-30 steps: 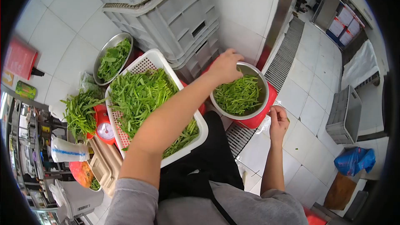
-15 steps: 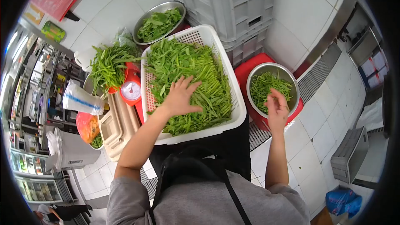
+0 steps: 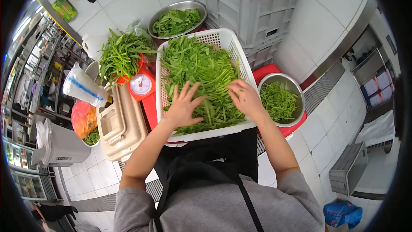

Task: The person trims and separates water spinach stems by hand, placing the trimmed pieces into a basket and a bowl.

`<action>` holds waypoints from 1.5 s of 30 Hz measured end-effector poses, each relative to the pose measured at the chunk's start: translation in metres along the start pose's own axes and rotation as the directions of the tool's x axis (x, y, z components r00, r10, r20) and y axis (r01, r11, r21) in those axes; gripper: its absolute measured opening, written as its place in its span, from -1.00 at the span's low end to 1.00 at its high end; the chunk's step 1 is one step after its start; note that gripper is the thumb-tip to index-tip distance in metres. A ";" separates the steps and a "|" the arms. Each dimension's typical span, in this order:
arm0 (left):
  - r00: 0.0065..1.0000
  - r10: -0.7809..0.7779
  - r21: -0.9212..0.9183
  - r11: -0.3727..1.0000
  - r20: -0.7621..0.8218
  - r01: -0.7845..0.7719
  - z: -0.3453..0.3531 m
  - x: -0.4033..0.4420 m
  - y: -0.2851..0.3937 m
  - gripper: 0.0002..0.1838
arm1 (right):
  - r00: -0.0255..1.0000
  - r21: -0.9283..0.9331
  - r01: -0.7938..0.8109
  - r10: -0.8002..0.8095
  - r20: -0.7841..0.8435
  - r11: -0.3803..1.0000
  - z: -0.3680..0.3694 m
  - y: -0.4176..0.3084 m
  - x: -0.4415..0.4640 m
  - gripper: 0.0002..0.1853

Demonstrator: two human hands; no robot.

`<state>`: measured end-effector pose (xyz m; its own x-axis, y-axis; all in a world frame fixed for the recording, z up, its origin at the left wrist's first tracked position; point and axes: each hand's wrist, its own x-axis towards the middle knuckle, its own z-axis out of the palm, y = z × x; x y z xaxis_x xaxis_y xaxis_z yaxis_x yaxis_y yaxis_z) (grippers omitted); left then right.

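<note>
A white perforated basket (image 3: 161, 68) in front of me is heaped with water spinach (image 3: 197, 64), leaves to the left and stems to the right. My left hand (image 3: 184, 106) lies palm down on the heap, fingers spread, gripping nothing. Over the basket's right side, my right hand (image 3: 246, 98) touches the stems with bent fingers; a gap shows between thumb and forefinger. Just right of it, a steel bowl (image 3: 301, 108) holds cut green pieces (image 3: 278, 101) and rests on a red stool (image 3: 296, 129).
Left of the basket are an orange dial scale (image 3: 141, 86) bearing a bunch of greens (image 3: 122, 56) and a beige lidded container (image 3: 133, 124). Behind stand another steel bowl (image 3: 201, 8) of leaves and stacked grey crates (image 3: 257, 17). A white bin (image 3: 68, 141) is farther left.
My right hand has moved left from above the steel bowl to the stems in the basket. My left hand stays spread on the greens. The camera view has shifted slightly.
</note>
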<state>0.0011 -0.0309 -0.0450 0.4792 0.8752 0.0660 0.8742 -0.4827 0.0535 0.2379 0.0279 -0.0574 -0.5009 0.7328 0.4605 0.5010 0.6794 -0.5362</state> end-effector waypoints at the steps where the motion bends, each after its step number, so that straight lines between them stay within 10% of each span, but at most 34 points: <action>1: 0.998 0.052 0.005 0.999 -0.034 -0.052 -0.003 0.007 0.007 -0.27 | 1.000 -0.016 0.016 -0.016 0.026 1.000 0.003 0.002 0.009 -0.80; 6: 0.948 0.253 0.038 0.963 0.191 -0.265 0.022 0.034 0.016 -0.31 | 0.866 -0.334 -0.008 0.174 0.469 0.942 0.029 0.042 0.032 -0.63; 15: 0.972 0.126 -0.048 0.992 0.199 -0.119 0.008 -0.047 -0.031 -0.56 | 0.921 -0.086 0.050 -0.013 0.389 0.995 0.002 0.027 0.052 -0.84; 23: 0.838 -0.230 -0.478 0.877 -0.495 -0.042 -0.033 -0.013 -0.009 -0.73 | 0.963 0.206 0.142 -0.184 0.197 0.968 -0.020 -0.065 0.108 -0.88; 28: 0.802 -0.520 -0.847 0.531 -0.294 0.035 -0.061 0.025 -0.020 -0.77 | 0.949 0.351 0.172 -0.251 0.192 0.921 -0.023 -0.086 0.124 -0.84; 34: 0.844 -0.536 -0.999 -0.042 -0.005 -0.032 -0.059 0.014 -0.041 -0.82 | 0.993 0.553 -0.111 0.116 0.026 0.826 -0.014 -0.077 0.118 -0.84; 38: 0.856 -0.517 -0.995 0.094 -0.027 0.025 -0.051 0.006 -0.033 -0.83 | 0.974 0.583 -0.220 0.140 0.181 0.782 0.013 -0.077 0.108 -0.81; 45: 0.858 -0.470 -0.583 0.763 -0.207 0.277 -0.031 -0.016 -0.035 -0.85 | 0.955 0.707 -0.241 0.294 0.049 0.665 0.033 -0.057 0.092 -0.82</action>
<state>-0.0397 -0.0295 -0.0166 -0.0161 0.9712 0.2378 0.7544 -0.1443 0.6403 0.1400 0.0558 -0.0077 -0.3654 0.8974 0.2473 -0.0452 0.2482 -0.9676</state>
